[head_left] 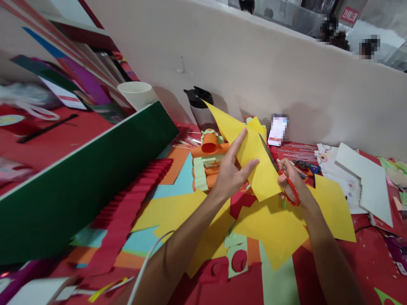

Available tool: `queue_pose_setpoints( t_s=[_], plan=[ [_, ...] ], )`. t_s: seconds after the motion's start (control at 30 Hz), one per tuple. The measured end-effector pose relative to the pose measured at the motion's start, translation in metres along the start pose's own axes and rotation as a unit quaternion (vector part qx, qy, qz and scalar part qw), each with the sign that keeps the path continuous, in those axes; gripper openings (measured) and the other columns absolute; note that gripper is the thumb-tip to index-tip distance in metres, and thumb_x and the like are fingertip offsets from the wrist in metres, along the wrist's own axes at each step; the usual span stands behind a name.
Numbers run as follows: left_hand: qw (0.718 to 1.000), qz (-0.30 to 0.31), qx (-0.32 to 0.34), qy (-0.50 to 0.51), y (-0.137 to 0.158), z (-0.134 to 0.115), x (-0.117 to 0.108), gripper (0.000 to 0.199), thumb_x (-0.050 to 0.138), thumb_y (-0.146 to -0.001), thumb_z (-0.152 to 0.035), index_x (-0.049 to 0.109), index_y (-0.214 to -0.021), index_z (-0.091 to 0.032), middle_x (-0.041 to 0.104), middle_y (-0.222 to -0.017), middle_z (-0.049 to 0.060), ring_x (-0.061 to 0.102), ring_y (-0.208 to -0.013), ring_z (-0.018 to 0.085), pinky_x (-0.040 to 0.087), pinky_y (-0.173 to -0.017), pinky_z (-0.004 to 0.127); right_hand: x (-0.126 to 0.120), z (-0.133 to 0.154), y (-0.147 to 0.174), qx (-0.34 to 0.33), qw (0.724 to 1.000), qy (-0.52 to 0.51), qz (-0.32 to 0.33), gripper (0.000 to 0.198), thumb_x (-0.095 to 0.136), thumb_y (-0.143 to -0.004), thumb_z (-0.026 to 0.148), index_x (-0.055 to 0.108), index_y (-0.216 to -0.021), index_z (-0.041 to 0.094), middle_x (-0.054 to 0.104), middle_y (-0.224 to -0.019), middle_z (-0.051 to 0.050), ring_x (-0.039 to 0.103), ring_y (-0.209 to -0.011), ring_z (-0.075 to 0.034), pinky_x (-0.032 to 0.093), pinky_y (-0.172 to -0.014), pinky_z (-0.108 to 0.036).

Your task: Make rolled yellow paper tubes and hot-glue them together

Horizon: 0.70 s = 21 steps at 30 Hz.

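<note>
My left hand (233, 171) grips a sheet of yellow paper (263, 163), its thumb and forefinger lying over the near face. In my right hand (294, 182) is a pair of scissors (290, 186) with red handles. The blades reach up along the sheet's right part; how far they are spread is hard to tell. Below both hands lie more yellow paper pieces (273, 233). Behind my left hand are orange paper rolls (210, 146) trimmed with pale green paper, partly hidden by the hand and sheet.
A green board (85, 173) stands on edge at the left, beside pleated red paper (127, 216). Near the white wall stand a white cup (135, 94), a dark-lidded bottle (199, 106) and a phone (278, 130). White foam board (365, 178) lies right. A white cable (148, 258) crosses my left forearm.
</note>
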<state>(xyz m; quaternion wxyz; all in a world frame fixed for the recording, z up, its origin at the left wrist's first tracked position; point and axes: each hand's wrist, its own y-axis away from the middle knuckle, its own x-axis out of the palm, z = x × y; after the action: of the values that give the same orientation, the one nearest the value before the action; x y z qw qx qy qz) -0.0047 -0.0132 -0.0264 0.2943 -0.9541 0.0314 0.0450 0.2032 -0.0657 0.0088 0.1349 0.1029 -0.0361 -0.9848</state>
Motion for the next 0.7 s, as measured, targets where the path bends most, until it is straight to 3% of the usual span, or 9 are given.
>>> queue_pose_setpoints(
  t_s=[0.33,0.47,0.57,0.7],
  plan=[
    [1.000,-0.002,0.000,0.005,-0.0004,-0.0003,0.0003,0.085,0.074,-0.096,-0.056,0.037,-0.169,-0.033,0.037,-0.176,0.011,0.041,-0.159,0.037,0.043,-0.128,0.055,0.0039,0.0069,-0.0026,0.023,0.999,0.015,-0.033,0.065,0.075,-0.077,0.075,0.031,-0.093,0.029,0.034,-0.067,0.011,0.030,-0.046,-0.009,0.035,-0.036,-0.021],
    [1.000,0.009,-0.001,0.009,0.0007,-0.0002,0.0020,0.084,0.075,-0.096,-0.054,0.039,-0.168,-0.033,0.041,-0.174,0.011,0.042,-0.159,0.036,0.045,-0.127,0.053,0.0016,0.0065,-0.0016,-0.011,0.999,0.035,-0.034,0.065,0.071,-0.079,0.080,0.035,-0.093,0.028,0.039,-0.074,0.007,0.038,-0.056,-0.011,0.038,-0.044,-0.022],
    [1.000,0.016,-0.002,0.006,0.0022,0.0003,0.0038,0.082,0.075,-0.096,-0.055,0.040,-0.167,-0.033,0.041,-0.174,0.010,0.041,-0.159,0.036,0.044,-0.127,0.053,0.0008,0.0073,-0.0038,-0.055,0.996,0.049,-0.046,0.066,0.068,-0.079,0.084,0.039,-0.090,0.026,0.038,-0.075,0.005,0.036,-0.061,-0.012,0.034,-0.051,-0.023],
    [1.000,0.018,-0.006,0.005,0.0034,0.0002,0.0047,0.083,0.075,-0.096,-0.055,0.039,-0.168,-0.032,0.040,-0.175,0.011,0.041,-0.160,0.035,0.041,-0.129,0.053,0.0026,0.0101,-0.0074,-0.035,0.997,0.045,-0.056,0.068,0.073,-0.074,0.082,0.037,-0.088,0.026,0.035,-0.070,0.006,0.032,-0.059,-0.011,0.030,-0.052,-0.023]
  ],
)
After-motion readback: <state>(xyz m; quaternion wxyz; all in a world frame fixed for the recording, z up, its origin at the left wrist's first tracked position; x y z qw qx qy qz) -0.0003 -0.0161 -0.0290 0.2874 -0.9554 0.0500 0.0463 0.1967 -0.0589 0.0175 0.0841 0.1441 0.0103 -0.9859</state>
